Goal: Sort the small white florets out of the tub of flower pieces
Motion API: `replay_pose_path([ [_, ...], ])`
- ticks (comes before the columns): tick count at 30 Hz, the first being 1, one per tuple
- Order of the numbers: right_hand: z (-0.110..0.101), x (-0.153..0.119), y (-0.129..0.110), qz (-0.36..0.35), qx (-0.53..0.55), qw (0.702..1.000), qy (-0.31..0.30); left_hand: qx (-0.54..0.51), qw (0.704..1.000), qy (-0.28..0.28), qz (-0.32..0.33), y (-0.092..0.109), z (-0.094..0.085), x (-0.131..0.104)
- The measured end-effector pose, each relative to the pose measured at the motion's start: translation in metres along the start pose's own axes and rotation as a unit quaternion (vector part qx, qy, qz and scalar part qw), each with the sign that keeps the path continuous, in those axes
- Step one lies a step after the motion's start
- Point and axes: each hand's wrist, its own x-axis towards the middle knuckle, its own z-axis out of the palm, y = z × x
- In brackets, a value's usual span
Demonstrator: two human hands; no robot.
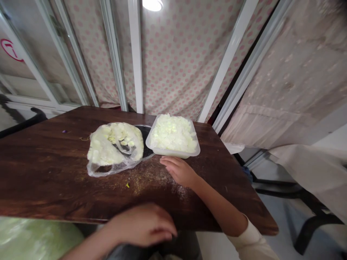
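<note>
On a dark wooden table (54, 173) stands a white plastic tub (192, 151) heaped with pale yellow-green pieces. Left of it lies a clear plastic bag (104, 153) holding similar pale pieces, partly over a dark round tray (145, 131). My right hand (180, 171) rests just in front of the tub, its fingers extended close together and nothing visible in them. My left hand (149, 224), blurred, hangs over the table's near edge with bent fingers; whether it holds anything is hidden.
Fine crumbs (151, 177) and a small yellow scrap (127, 185) lie on the table. A large pale green bag (35, 238) is at lower left. Black chair frames stand at left and right (306, 231). Dotted curtains (181, 54) hang behind.
</note>
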Motion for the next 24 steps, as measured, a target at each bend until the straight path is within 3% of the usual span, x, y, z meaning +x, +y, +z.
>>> replay_pose_path([
  [3, -0.019, -0.015, 0.010, 0.028, 0.002, 0.998, 0.059, 0.120, 0.977, 0.124, -0.124, -0.022, -0.061, -0.010],
  [6, -0.030, -0.029, 0.019, 0.078, 0.025, 0.985, 0.151, 0.257, 0.882, 0.283, -0.276, -0.064, -0.128, -0.021],
  [8, -0.035, -0.035, 0.023, 0.104, 0.036, 0.974, 0.199, 0.337, 0.817, 0.301, -0.360, -0.095, -0.161, -0.027],
  [10, -0.039, -0.038, 0.025, 0.114, 0.039, 0.967, 0.225, 0.381, 0.786, 0.258, -0.413, -0.120, -0.181, -0.030],
  [12, -0.041, -0.039, 0.026, 0.116, 0.039, 0.963, 0.239, 0.393, 0.782, 0.198, -0.442, -0.136, -0.189, -0.032],
  [15, -0.041, -0.039, 0.029, 0.120, 0.040, 0.962, 0.243, 0.393, 0.783, 0.180, -0.448, -0.147, -0.191, -0.030],
  [21, -0.034, -0.041, 0.039, 0.126, 0.038, 0.965, 0.226, 0.387, 0.793, 0.209, -0.422, -0.156, -0.190, -0.030],
  [24, -0.032, -0.043, 0.042, 0.132, 0.033, 0.966, 0.220, 0.355, 0.808, 0.267, -0.387, -0.153, -0.189, -0.034],
])
